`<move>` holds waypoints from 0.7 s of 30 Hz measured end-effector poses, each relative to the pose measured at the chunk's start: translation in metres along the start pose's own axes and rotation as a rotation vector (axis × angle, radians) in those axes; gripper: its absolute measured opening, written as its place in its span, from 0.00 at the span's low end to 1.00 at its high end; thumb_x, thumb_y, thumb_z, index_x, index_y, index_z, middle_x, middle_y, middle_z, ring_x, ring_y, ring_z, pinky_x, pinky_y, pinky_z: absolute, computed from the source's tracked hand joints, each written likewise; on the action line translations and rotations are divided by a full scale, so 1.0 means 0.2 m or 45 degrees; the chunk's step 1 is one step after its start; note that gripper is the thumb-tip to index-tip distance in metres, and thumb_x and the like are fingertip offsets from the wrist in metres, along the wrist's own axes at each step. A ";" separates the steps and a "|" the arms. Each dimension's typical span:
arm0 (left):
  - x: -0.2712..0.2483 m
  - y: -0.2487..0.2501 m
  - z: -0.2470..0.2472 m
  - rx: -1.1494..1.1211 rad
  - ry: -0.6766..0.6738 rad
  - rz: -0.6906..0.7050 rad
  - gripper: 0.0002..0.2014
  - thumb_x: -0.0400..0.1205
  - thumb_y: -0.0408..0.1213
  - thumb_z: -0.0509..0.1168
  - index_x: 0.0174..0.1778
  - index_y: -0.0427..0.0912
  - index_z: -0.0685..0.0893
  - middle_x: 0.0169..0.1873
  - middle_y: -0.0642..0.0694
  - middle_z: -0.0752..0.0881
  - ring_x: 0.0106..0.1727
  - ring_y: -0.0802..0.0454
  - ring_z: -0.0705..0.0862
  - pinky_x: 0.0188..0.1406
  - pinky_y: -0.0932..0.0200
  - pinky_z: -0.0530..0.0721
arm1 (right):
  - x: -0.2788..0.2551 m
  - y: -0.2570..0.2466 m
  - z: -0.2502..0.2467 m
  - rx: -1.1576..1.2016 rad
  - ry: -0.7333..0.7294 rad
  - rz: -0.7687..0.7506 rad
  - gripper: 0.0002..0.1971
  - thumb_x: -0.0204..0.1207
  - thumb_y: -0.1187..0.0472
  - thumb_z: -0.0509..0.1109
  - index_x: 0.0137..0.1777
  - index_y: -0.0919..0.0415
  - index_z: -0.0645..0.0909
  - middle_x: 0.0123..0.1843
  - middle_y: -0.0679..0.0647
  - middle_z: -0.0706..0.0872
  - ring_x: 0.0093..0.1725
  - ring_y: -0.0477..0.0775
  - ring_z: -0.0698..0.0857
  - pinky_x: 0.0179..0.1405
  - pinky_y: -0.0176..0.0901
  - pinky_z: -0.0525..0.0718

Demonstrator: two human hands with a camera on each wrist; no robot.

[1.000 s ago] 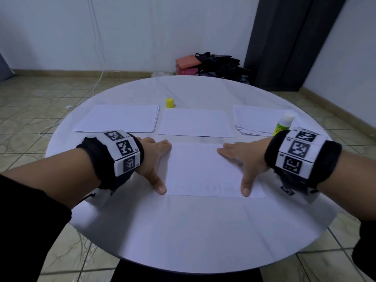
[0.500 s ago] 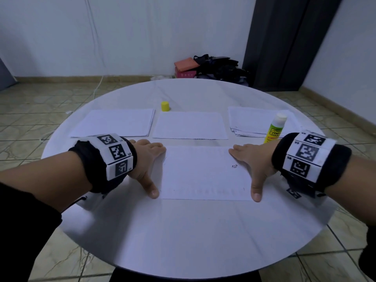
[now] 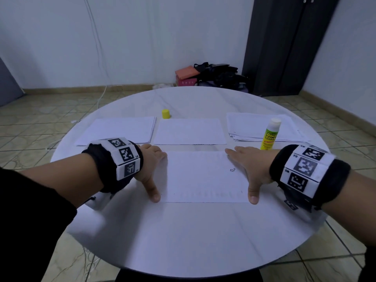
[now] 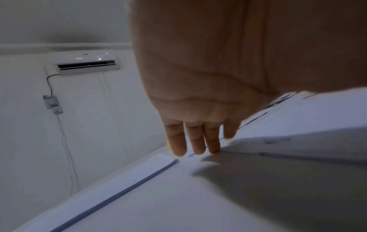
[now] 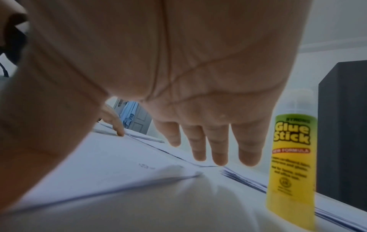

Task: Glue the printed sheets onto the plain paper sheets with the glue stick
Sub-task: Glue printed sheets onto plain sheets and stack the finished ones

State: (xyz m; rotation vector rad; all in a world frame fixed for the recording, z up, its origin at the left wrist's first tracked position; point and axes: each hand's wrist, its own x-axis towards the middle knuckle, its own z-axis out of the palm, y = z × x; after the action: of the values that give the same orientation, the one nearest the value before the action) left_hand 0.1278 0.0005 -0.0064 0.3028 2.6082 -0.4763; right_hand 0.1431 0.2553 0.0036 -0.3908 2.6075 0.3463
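A white sheet point(image 3: 203, 176) with faint print showing through lies in front of me on the round white table point(image 3: 183, 231). My left hand point(image 3: 151, 167) lies flat at its left edge, fingers straight, thumb at the near left corner. At the right edge my right hand point(image 3: 248, 169) lies flat the same way, its straight fingers point(image 5: 216, 150) hovering just over the paper. The yellow glue stick point(image 3: 270, 137) stands uncapped and upright just beyond my right hand, also close by in the right wrist view point(image 5: 292, 164). Its yellow cap point(image 3: 165, 113) stands farther back.
Beyond the near sheet lie a paper stack point(image 3: 120, 131) at the left, a single sheet point(image 3: 189, 131) in the middle and a looser stack point(image 3: 254, 125) at the right. Bags and boxes point(image 3: 205, 74) sit on the floor by a dark cabinet point(image 3: 284, 43).
Both hands have slid outward along the sheet, from over the paper to its left and right edges, staying flat. The glue stick and stacks have not moved.
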 end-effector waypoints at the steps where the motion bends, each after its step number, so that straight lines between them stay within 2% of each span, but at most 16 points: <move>1: 0.00 0.00 -0.01 -0.033 0.000 -0.006 0.68 0.56 0.66 0.79 0.83 0.49 0.44 0.81 0.51 0.56 0.82 0.48 0.54 0.81 0.45 0.56 | 0.00 0.00 0.01 0.018 0.016 -0.001 0.66 0.54 0.51 0.86 0.83 0.57 0.42 0.79 0.55 0.60 0.78 0.58 0.61 0.73 0.56 0.69; 3: -0.01 0.01 -0.02 -0.089 -0.009 -0.011 0.72 0.54 0.62 0.81 0.82 0.54 0.35 0.82 0.50 0.54 0.83 0.47 0.53 0.81 0.45 0.56 | -0.01 -0.02 0.01 0.045 0.003 0.002 0.58 0.54 0.53 0.86 0.79 0.57 0.52 0.71 0.54 0.72 0.71 0.59 0.70 0.67 0.55 0.76; 5: -0.01 0.02 -0.04 -0.102 -0.011 -0.015 0.74 0.54 0.59 0.83 0.81 0.56 0.31 0.82 0.49 0.55 0.83 0.47 0.54 0.80 0.45 0.58 | -0.02 -0.03 0.01 0.024 -0.015 -0.003 0.45 0.56 0.54 0.85 0.69 0.57 0.63 0.61 0.54 0.77 0.63 0.58 0.76 0.56 0.52 0.80; 6: -0.01 0.02 -0.04 -0.115 -0.007 -0.021 0.74 0.55 0.58 0.83 0.81 0.57 0.30 0.82 0.48 0.56 0.82 0.46 0.55 0.79 0.45 0.59 | -0.02 -0.04 0.01 0.010 -0.021 -0.005 0.38 0.57 0.55 0.84 0.63 0.57 0.66 0.57 0.54 0.77 0.59 0.58 0.77 0.48 0.48 0.80; 7: -0.01 0.03 -0.05 -0.138 0.000 -0.029 0.74 0.55 0.57 0.83 0.80 0.57 0.30 0.81 0.47 0.57 0.82 0.46 0.56 0.78 0.46 0.60 | -0.03 -0.05 0.01 0.003 -0.027 -0.003 0.35 0.58 0.56 0.84 0.61 0.57 0.66 0.55 0.53 0.76 0.56 0.57 0.76 0.39 0.45 0.76; 9: 0.00 0.02 -0.05 -0.250 0.010 -0.038 0.72 0.57 0.54 0.84 0.81 0.57 0.30 0.81 0.46 0.59 0.81 0.46 0.59 0.77 0.47 0.63 | -0.05 -0.06 0.01 0.002 -0.052 0.003 0.36 0.61 0.59 0.82 0.67 0.57 0.67 0.60 0.54 0.76 0.54 0.57 0.77 0.28 0.41 0.68; 11: 0.01 0.00 -0.04 -0.470 0.015 -0.040 0.70 0.60 0.51 0.84 0.81 0.57 0.32 0.80 0.47 0.62 0.78 0.47 0.66 0.76 0.50 0.66 | -0.07 -0.06 0.00 0.004 -0.067 0.006 0.38 0.63 0.59 0.82 0.71 0.57 0.66 0.66 0.54 0.74 0.52 0.57 0.76 0.26 0.39 0.65; 13: 0.00 -0.04 -0.03 -0.736 0.045 -0.042 0.69 0.60 0.49 0.84 0.82 0.58 0.35 0.78 0.48 0.66 0.73 0.47 0.74 0.73 0.52 0.70 | -0.08 -0.07 -0.01 0.008 -0.078 0.008 0.38 0.64 0.59 0.81 0.71 0.58 0.66 0.63 0.53 0.73 0.46 0.55 0.76 0.25 0.39 0.65; 15: -0.01 -0.05 -0.01 -1.041 0.114 -0.032 0.64 0.65 0.44 0.83 0.83 0.58 0.39 0.77 0.46 0.67 0.61 0.46 0.82 0.66 0.53 0.79 | -0.09 -0.08 -0.01 0.015 -0.079 0.012 0.37 0.64 0.59 0.81 0.71 0.58 0.66 0.59 0.52 0.72 0.40 0.54 0.75 0.25 0.38 0.66; 17: -0.03 -0.05 0.01 -1.335 0.170 -0.055 0.56 0.70 0.32 0.78 0.83 0.57 0.45 0.73 0.41 0.70 0.46 0.46 0.84 0.50 0.54 0.86 | -0.10 -0.08 -0.01 0.013 -0.078 0.008 0.38 0.65 0.59 0.81 0.73 0.58 0.65 0.64 0.53 0.73 0.45 0.54 0.74 0.28 0.39 0.69; 19: -0.04 -0.04 0.04 -1.438 0.137 -0.060 0.51 0.72 0.25 0.75 0.84 0.54 0.50 0.58 0.40 0.78 0.37 0.46 0.83 0.37 0.56 0.84 | -0.11 -0.08 -0.01 0.014 -0.072 0.005 0.40 0.67 0.59 0.80 0.76 0.58 0.63 0.70 0.53 0.73 0.50 0.53 0.75 0.31 0.38 0.71; 20: -0.05 -0.03 0.05 -1.387 0.109 -0.069 0.50 0.73 0.27 0.75 0.84 0.53 0.51 0.54 0.41 0.79 0.38 0.45 0.83 0.37 0.56 0.83 | -0.12 -0.08 -0.01 0.025 -0.068 0.007 0.41 0.67 0.59 0.79 0.78 0.57 0.62 0.71 0.52 0.72 0.52 0.53 0.76 0.35 0.38 0.73; 21: -0.06 -0.02 0.05 -1.277 0.089 -0.091 0.49 0.73 0.33 0.76 0.83 0.52 0.51 0.59 0.42 0.78 0.44 0.45 0.83 0.41 0.56 0.83 | -0.12 -0.08 -0.01 0.037 -0.064 0.012 0.42 0.68 0.59 0.78 0.79 0.57 0.60 0.73 0.52 0.72 0.55 0.54 0.77 0.40 0.39 0.74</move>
State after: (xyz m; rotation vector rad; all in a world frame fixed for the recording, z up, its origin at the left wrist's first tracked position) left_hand 0.1404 -0.0086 -0.0086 -0.1183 2.5632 0.8302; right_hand 0.1683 0.2455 0.0137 -0.3553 2.5628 0.3174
